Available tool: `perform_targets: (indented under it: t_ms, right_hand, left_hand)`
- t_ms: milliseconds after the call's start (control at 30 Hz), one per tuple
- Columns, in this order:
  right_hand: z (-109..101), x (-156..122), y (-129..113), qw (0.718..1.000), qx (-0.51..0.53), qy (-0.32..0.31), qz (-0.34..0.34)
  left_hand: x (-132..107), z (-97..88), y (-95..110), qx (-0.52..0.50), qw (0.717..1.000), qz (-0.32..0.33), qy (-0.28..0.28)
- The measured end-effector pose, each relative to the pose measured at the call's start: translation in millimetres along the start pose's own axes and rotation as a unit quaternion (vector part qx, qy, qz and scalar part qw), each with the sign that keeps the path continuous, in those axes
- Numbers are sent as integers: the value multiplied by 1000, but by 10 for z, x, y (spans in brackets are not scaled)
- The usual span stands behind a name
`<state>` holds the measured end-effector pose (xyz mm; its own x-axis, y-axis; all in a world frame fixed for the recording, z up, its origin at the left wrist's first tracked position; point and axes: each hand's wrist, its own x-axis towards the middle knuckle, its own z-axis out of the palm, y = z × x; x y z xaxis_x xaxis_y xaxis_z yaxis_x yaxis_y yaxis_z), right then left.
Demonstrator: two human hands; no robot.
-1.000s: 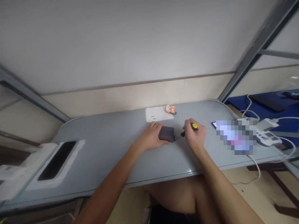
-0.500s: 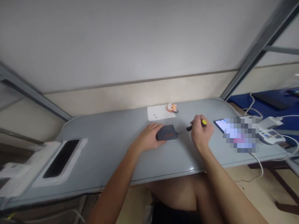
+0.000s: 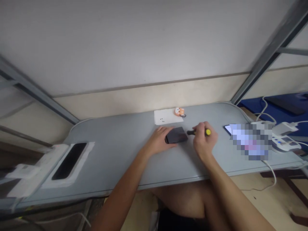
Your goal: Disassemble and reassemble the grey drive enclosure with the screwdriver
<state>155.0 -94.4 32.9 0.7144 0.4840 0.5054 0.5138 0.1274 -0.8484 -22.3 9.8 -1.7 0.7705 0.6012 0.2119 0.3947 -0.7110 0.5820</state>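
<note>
My left hand (image 3: 161, 141) is closed around the left end of a dark grey box-shaped device (image 3: 176, 135), which rests on the grey table (image 3: 113, 147). In my right hand (image 3: 204, 139) is a screwdriver (image 3: 192, 132) with a black and yellow handle. It points left, with its dark front part close to the right end of the device. The blade's tip cannot be made out against the device. Behind the device lies a white paper (image 3: 167, 117) with several tiny dark screws (image 3: 162, 120) on it and an orange and white animal-shaped case (image 3: 179, 112) at its right corner.
At the left, a black phone (image 3: 69, 161) lies on white paper beside a white box-like item (image 3: 39, 173). A lit, blurred-out phone (image 3: 250, 141) and a white power strip (image 3: 284, 141) with cables are at the right. A wall (image 3: 144, 99) runs behind the table.
My right hand has brought the screwdriver left, closer to the device. The device has tilted in my left hand, and its orange marking no longer shows. The whole view has shifted slightly.
</note>
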Motion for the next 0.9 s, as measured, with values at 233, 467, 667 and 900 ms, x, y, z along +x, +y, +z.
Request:
perform_targets:
  t_ms: [233, 467, 667, 900]
  right_hand:
    - [201, -267, -95, 977, -18, -193, -92]
    - [117, -180, -81, 979, -59, -157, -113]
    - [1, -32, 50, 991, -47, -116, -36]
    - [-107, 124, 127, 998, -50, -33, 1]
  left_hand:
    - [1, -80, 45, -19, 1000, 6, -7]
    - [18, -89, 4, -9, 1000, 16, 1]
    - [7, -86, -57, 1, 1000, -7, -11]
    - [-3, -77, -96, 4, 1000, 2, -3]
